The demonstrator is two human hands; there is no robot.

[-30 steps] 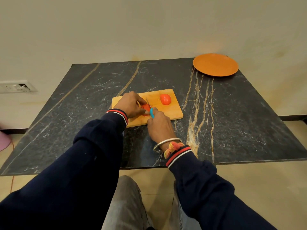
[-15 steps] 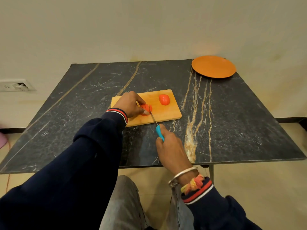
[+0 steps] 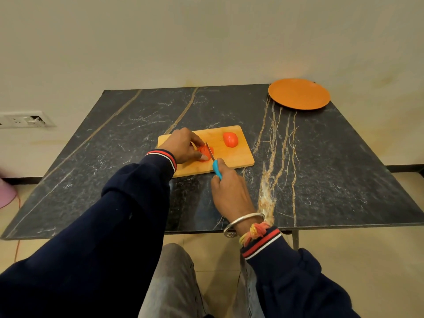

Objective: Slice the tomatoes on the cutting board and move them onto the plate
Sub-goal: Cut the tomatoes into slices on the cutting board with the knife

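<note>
Red tomato (image 3: 203,149) pinched by left fingers (image 3: 198,141); right fingers (image 3: 224,165) grip knife (image 3: 216,169).

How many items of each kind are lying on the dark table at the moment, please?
Tomatoes: 2 (cut tomato, other tomato)
Cutting board: 1
Knife: 1
Plate: 1
Total: 5
</note>
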